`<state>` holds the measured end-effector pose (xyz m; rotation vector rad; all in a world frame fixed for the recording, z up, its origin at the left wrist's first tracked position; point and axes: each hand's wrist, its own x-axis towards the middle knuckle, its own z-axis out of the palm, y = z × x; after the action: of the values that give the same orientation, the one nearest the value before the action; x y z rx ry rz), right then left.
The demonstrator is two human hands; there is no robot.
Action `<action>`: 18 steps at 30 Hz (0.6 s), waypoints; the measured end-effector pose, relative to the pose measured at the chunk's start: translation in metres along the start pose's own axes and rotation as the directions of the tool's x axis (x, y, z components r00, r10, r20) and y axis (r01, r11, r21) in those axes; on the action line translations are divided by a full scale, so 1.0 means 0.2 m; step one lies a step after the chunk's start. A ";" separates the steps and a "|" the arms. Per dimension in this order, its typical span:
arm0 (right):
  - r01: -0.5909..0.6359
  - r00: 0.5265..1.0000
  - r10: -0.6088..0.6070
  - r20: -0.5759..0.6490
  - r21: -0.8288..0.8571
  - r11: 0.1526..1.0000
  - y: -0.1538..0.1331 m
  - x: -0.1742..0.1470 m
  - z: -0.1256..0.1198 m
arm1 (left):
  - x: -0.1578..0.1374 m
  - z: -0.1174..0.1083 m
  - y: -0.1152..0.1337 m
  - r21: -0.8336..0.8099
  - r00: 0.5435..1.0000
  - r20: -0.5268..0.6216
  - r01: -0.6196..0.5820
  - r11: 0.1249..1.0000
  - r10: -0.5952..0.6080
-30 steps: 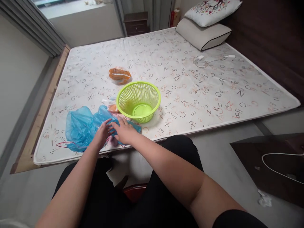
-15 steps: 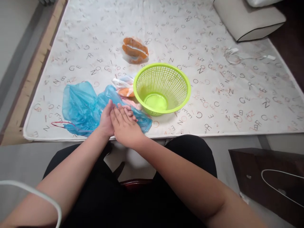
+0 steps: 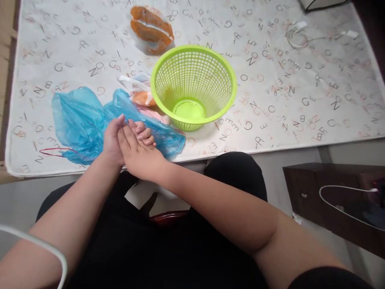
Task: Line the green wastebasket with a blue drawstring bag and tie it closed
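A blue plastic bag (image 3: 80, 126) spreads from left of my left hand (image 3: 112, 142) to beyond both hands. My left fingers curl loosely against my right hand (image 3: 140, 154), itself nearly flat; whether anything sits between them I cannot tell. Beyond my right hand, rightward, stands a green basket (image 3: 189, 125).

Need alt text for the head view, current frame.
A person's left hand and right hand are clasped together over crumpled blue plastic near the edge of a letter-patterned mattress. A lime-green mesh basket stands to the right, with an orange packet farther back.
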<state>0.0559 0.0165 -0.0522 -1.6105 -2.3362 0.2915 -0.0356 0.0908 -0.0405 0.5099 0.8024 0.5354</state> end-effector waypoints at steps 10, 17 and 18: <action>-0.093 0.990 0.076 0.121 0.141 0.986 0.06 -0.01 0.04 | 0.10 -0.01 -0.10 0.119 0.984 -0.161 0.092 0.989 -0.072; -0.047 0.986 0.028 0.163 0.120 0.992 0.14 0.01 -0.01 | 0.13 0.01 -0.06 0.210 0.961 -0.276 0.080 0.975 -0.019; -0.036 0.984 0.016 0.176 0.110 0.993 0.16 0.01 -0.04 | 0.14 0.00 -0.05 0.246 0.956 -0.292 0.081 0.966 -0.006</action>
<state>0.0863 0.0293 -0.0560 -1.6207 -2.3783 0.5822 -0.0165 0.0993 -0.0608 0.6582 1.1706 0.4728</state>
